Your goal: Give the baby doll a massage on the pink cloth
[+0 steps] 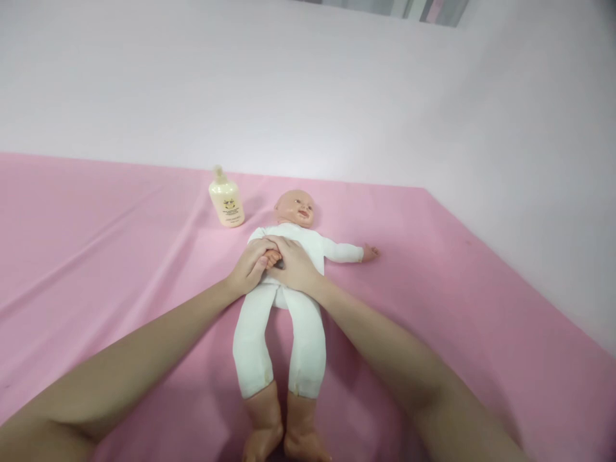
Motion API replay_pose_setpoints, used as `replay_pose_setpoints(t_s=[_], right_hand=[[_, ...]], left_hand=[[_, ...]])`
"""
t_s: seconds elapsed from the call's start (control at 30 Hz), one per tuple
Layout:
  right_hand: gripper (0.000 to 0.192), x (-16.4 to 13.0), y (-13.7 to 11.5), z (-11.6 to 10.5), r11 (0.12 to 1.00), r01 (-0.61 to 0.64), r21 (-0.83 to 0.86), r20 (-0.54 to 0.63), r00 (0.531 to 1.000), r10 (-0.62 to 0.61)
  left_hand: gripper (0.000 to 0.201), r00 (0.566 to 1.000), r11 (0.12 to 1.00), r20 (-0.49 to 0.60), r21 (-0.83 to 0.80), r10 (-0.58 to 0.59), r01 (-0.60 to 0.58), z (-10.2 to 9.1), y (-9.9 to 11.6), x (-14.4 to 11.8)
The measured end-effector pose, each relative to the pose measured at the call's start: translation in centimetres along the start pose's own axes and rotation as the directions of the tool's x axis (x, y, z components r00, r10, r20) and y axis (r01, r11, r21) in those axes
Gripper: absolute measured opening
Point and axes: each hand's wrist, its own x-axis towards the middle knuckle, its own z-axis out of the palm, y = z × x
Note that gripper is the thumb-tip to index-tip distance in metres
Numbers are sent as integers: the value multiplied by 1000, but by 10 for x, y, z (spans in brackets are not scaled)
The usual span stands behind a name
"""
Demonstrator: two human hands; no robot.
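Note:
A baby doll (289,321) in a white bodysuit lies on its back on a pink sheet (96,256), head toward the wall and bare feet toward me. My left hand (250,266) and my right hand (294,264) meet over the doll's belly. Together they close around the doll's small hand (272,258), which shows between my fingers. The doll's other arm (344,251) stretches out to the right, flat on the sheet.
A cream lotion bottle (226,199) with a pump top stands upright just left of the doll's head. A pale wall (308,83) rises behind the sheet. The sheet's right edge (520,282) runs diagonally toward me.

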Motion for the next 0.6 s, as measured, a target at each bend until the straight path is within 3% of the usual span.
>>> replay_pose_setpoints(t_s=[0.6], right_hand=[[60, 1, 2, 1, 1000, 7, -13, 6, 1000, -7]], left_hand=[[52, 1000, 1000, -15, 19, -2, 2, -1, 3, 1]])
